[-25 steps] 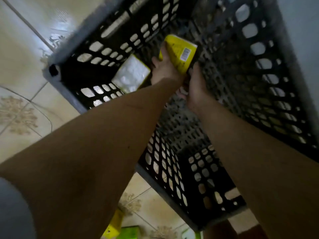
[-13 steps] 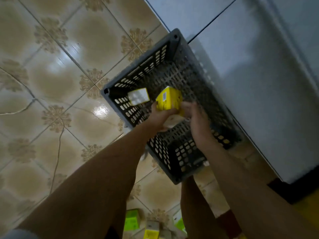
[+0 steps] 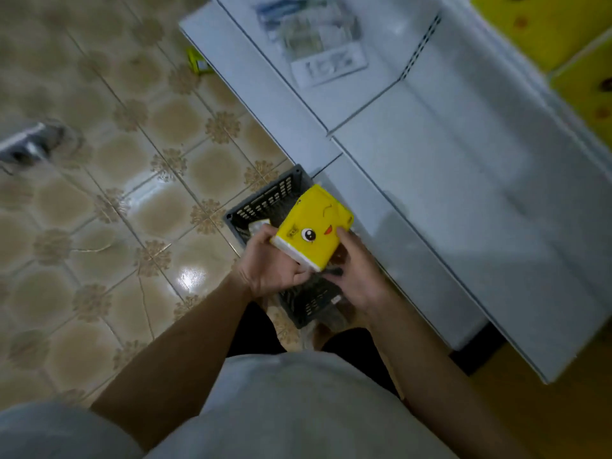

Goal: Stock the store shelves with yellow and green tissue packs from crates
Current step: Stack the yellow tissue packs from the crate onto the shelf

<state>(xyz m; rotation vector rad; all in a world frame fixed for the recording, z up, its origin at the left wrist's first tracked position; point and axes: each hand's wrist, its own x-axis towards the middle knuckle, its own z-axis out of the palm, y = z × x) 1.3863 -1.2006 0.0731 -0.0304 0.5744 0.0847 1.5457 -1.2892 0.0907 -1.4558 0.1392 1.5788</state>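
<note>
I hold a yellow tissue pack [image 3: 313,228] with a cartoon face printed on it, above the dark plastic crate [image 3: 265,202] on the floor. My left hand [image 3: 270,266] grips the pack's lower left end, thumb on its edge. My right hand [image 3: 354,270] holds its right side with fingers curled against it. A pale pack [image 3: 256,226] shows in the crate just behind my left hand. The white store shelves [image 3: 447,180] run diagonally to the right of the crate.
Patterned beige floor tiles [image 3: 132,193] fill the left. A small yellow-green pack [image 3: 198,62] lies on the floor by the shelf's far corner. Papers [image 3: 318,48] lie on the upper shelf. Yellow goods [image 3: 563,31] sit at the top right. A blurred grey object [image 3: 26,144] is at far left.
The view has pulled far back from the crate. Both hands have lifted the yellow pack out of the crate and turned its printed face upward.
</note>
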